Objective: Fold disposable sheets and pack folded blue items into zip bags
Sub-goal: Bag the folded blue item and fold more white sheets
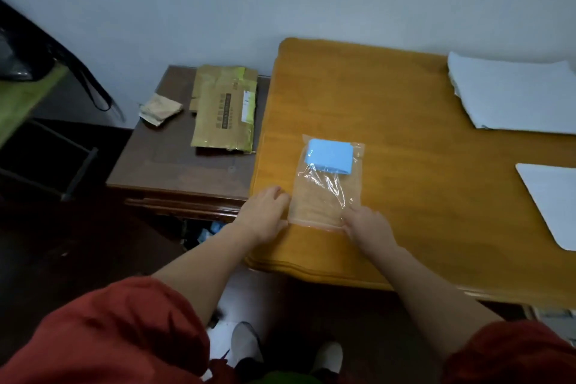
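Print on flattened brown cardboard box unreadable. On yellow wooden worktop lies clear plastic zip bag, folded blue sheet inside its far end. The left hand and right hand touch its near corners; grip cannot tell.

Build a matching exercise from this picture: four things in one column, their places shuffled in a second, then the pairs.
Things
1. folded blue item
2. flattened cardboard box
3. stack of white sheets
4. right hand

Places
A. on the dark side table
B. at the near right corner of the zip bag
C. inside the zip bag, at its far end
D. at the far right of the yellow table

Pairs: 1-C, 2-A, 3-D, 4-B
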